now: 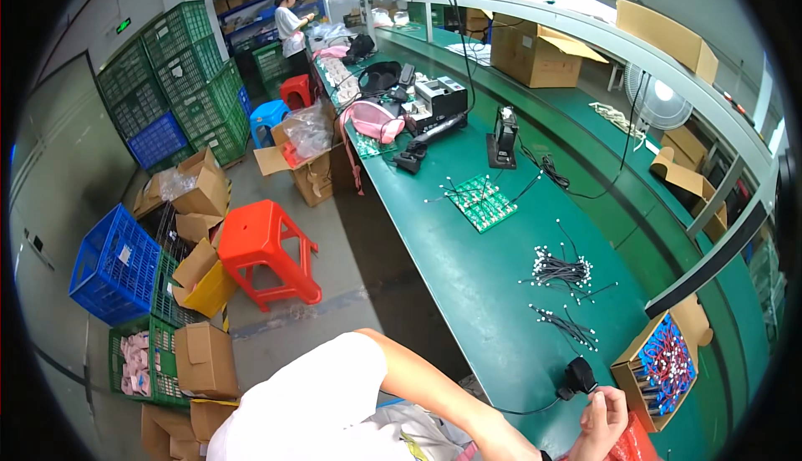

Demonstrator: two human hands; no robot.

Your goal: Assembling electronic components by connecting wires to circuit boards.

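Note:
My left arm reaches in from the lower left, with a dark band at the wrist cut by the lower edge. My left hand [603, 424] is at the bottom right, its thumb and fingers drawn together in a pinch; whatever lies between them is too small to make out. Right by the fingertips is a black corded device [579, 375], its cable running left past my forearm. Under the hand shows a red plastic bag [637, 443]. My right hand does not show. Farther up the green bench [468, 310] lie two bundles of short black cables [561, 269] with white ends.
A carton [656, 407] of blue parts with red wires stands at the right. Green circuit boards [482, 203], a black stand [503, 139] and a black machine [436, 101] sit farther along the bench. A red stool [266, 244] and crates [117, 264] are left. Another person [290, 30] stands far off.

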